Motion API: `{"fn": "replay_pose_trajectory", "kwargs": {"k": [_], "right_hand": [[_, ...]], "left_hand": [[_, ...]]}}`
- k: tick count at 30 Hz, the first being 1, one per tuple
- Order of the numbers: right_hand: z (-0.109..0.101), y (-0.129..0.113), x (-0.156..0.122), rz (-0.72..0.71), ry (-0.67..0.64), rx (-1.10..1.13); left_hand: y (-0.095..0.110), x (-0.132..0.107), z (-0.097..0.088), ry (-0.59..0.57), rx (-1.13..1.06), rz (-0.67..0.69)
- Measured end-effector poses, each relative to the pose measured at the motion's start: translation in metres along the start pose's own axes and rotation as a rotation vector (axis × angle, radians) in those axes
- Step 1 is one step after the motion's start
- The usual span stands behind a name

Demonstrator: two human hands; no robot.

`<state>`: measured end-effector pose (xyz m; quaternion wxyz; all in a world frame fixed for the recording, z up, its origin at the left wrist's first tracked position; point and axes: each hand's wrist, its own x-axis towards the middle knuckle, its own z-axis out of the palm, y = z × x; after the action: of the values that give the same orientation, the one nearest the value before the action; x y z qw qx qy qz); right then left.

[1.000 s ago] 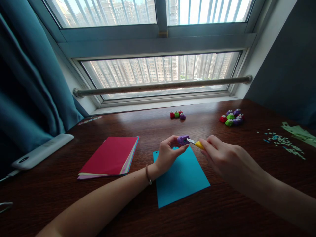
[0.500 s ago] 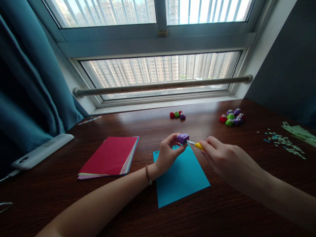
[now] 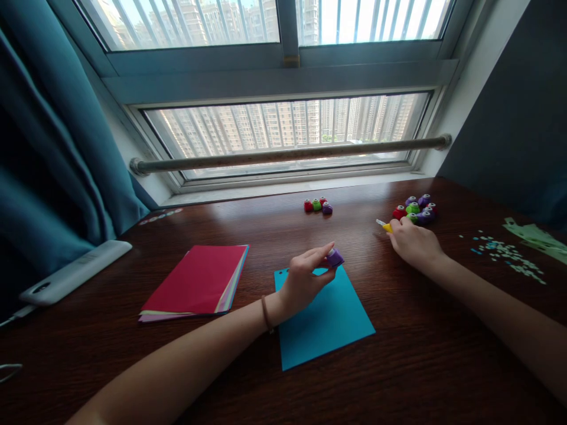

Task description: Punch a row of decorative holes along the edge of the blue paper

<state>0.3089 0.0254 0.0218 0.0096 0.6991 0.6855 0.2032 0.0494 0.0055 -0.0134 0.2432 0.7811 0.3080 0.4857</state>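
My left hand (image 3: 305,277) pinches a small purple craft punch (image 3: 335,257) between fingertips and thumb, above the far edge of a blue paper sheet (image 3: 325,324). A few small holes show along that edge; my hand covers part of it. Off to the right, my right hand (image 3: 414,241) is closed on a yellow craft knife (image 3: 387,226), whose pale blade points left. The knife is low over the table, just in front of a cluster of red, green and purple punches (image 3: 413,208). My fingers hide most of its handle.
Left of the blue sheet lies a stack of coloured paper (image 3: 197,280), red on top. More punches (image 3: 316,205) stand near the window. Small paper cut-outs (image 3: 509,254) and pale green paper strips (image 3: 535,239) lie right. A white device (image 3: 77,271) sits by the curtain.
My right hand has carried the craft knife away from the purple punch, right and farther back toward the cluster. My left hand still holds the punch, now slightly lower and turned.
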Motion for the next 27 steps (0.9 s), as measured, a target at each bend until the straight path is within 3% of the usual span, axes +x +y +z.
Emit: {"fn": "replay_pose_trajectory", "kwargs": {"k": [3,7,15,27], "right_hand": [[0.014,0.008,0.004,0.018,-0.017,0.023],[0.015,0.005,0.002,-0.017,0.004,0.058],[0.014,-0.003,-0.001,-0.082,0.025,0.094],[0.017,0.002,0.001,0.086,-0.079,0.066]], "left_hand": [[0.001,-0.002,-0.002,-0.052,0.154,0.13],[0.004,-0.003,-0.003,-0.094,0.203,0.233],[0.011,0.001,-0.003,-0.071,0.153,0.089],[0.01,0.002,-0.004,-0.093,0.148,0.178]]}}
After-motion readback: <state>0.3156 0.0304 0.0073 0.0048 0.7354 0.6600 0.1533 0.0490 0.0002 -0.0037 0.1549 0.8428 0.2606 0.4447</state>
